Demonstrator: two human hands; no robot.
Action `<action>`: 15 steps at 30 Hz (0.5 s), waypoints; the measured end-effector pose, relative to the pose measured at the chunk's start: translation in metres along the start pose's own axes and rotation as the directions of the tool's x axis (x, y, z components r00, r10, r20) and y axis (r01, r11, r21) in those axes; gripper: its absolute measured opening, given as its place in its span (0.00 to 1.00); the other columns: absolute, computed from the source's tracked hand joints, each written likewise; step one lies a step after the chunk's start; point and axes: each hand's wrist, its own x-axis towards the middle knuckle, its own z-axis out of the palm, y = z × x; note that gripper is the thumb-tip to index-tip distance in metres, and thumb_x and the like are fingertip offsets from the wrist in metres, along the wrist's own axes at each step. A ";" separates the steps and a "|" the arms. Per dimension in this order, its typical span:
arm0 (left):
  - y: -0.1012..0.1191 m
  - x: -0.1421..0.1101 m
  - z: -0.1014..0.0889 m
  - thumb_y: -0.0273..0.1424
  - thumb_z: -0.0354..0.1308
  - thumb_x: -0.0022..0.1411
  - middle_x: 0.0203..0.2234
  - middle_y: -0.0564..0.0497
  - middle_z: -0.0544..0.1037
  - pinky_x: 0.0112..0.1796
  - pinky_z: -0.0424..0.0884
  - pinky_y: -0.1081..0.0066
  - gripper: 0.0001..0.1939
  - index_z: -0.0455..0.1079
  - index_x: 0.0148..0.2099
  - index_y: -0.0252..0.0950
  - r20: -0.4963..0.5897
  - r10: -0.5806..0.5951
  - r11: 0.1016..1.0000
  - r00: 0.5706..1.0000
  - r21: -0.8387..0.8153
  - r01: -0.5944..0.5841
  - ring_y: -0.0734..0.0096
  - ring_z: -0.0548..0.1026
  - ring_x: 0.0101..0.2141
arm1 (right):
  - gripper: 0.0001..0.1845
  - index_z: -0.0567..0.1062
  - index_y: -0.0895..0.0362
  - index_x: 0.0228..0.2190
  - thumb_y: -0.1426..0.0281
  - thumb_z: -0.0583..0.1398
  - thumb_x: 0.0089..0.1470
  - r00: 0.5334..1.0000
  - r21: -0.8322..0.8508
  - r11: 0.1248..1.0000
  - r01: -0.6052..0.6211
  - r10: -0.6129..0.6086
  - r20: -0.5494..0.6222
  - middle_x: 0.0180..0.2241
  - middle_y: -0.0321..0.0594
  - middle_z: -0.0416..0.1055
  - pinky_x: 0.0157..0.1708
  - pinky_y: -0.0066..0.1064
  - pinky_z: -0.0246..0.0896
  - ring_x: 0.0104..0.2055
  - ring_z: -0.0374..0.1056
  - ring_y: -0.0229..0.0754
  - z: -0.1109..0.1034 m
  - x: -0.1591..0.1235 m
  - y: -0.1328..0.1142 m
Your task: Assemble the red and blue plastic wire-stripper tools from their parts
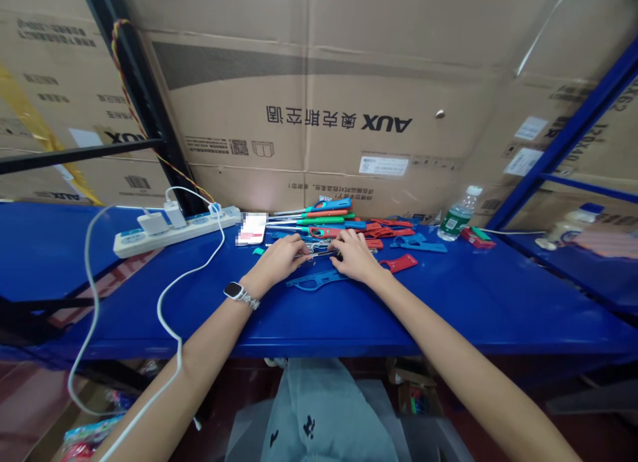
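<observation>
On the blue tabletop, my left hand and my right hand face each other, fingers pinched. Between them runs a thin dark and silver rod, its ends covered by my fingers; its exact kind is too small to make out. Just below lies a blue lighter casing half. A red casing half rests right of my right hand. Beyond my fingers is a pile of long-nosed gas lighters in blue, orange, green and red. Loose red casings and a blue casing lie to the right.
A phone lies left of the lighters, near a white power strip with chargers. Its white cable hangs across my left arm. A green-labelled bottle and small red box stand right. Large cardboard backs the table.
</observation>
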 end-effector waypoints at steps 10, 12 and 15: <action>0.014 -0.001 -0.006 0.40 0.51 0.74 0.47 0.45 0.76 0.31 0.67 0.70 0.14 0.73 0.50 0.38 -0.048 -0.020 0.998 0.999 0.066 0.023 0.67 0.76 0.31 | 0.09 0.82 0.52 0.40 0.69 0.61 0.64 0.978 0.083 0.996 0.021 -0.003 -0.210 0.42 0.46 0.72 0.47 0.43 0.54 0.48 0.63 0.51 -0.005 0.003 -0.002; 0.020 0.004 -0.005 0.40 0.51 0.74 0.46 0.46 0.78 0.34 0.68 0.70 0.14 0.73 0.53 0.40 -0.057 -0.004 0.996 0.998 0.084 0.009 0.64 0.78 0.35 | 0.09 0.82 0.53 0.39 0.69 0.61 0.64 0.975 0.099 0.994 0.048 -0.025 -0.223 0.42 0.46 0.72 0.48 0.43 0.54 0.47 0.63 0.51 -0.006 0.005 -0.005; 0.025 0.012 -0.003 0.39 0.53 0.73 0.45 0.45 0.80 0.36 0.69 0.70 0.14 0.74 0.53 0.40 -0.064 -0.002 0.995 0.998 0.103 0.008 0.61 0.80 0.38 | 0.08 0.82 0.53 0.39 0.71 0.60 0.63 0.969 0.130 0.990 0.059 -0.026 -0.244 0.43 0.46 0.72 0.48 0.43 0.55 0.47 0.63 0.51 -0.004 0.008 -0.008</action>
